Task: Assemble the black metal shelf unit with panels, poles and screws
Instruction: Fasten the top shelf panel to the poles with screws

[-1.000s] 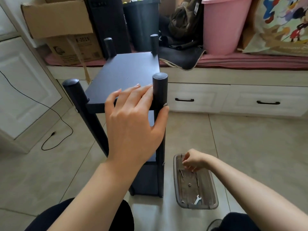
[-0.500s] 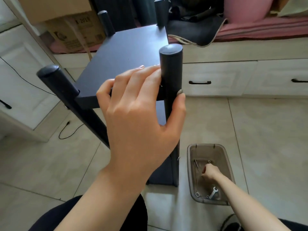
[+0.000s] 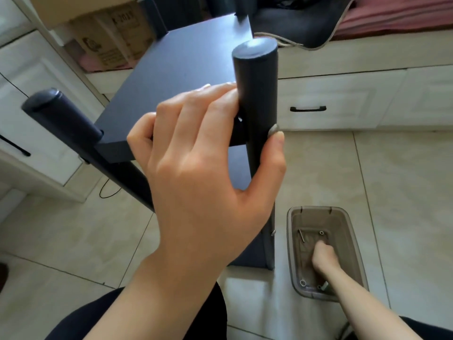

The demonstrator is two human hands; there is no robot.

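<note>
**Left hand braces corner pole; right hand picks hardware from tray**

Left hand [image 3: 196, 173]: fingers lie together over the front edge of the top panel [image 3: 176, 77], thumb hooked round the far side of the near right pole [image 3: 255, 94]. It clamps pole and panel against each other at the panel's front right corner. A small pale gap shows at the joint just beside the fingertips; probably the screw hole, cannot confirm.

Right hand [image 3: 323, 258]: reaches down into the clear plastic tray [image 3: 293, 241] on the floor tiles, just right of the shelf's foot. Fingers are curled downward and hidden from view; cannot tell whether they pinch anything. Loose in the tray: a long screw [image 3: 301, 235] near the back edge, a washer [image 3: 321, 233] beside it, a ring [image 3: 303, 282] at the front left corner.

Shelf unit stands upright on the floor, with the front left pole [image 3: 63, 119] fitted and two back poles partly out of frame. A lower panel shows beneath.

Judgement: step in hand is fetching a screw for the braced corner. To do it well:
- keep the clamp firm so the holes stay aligned;
- take one screw, head outward;
- start the thread by finger, straight to the pole;
- tighten only after it bites.

Risk: pole rotates if the thumb slackens.
</note>
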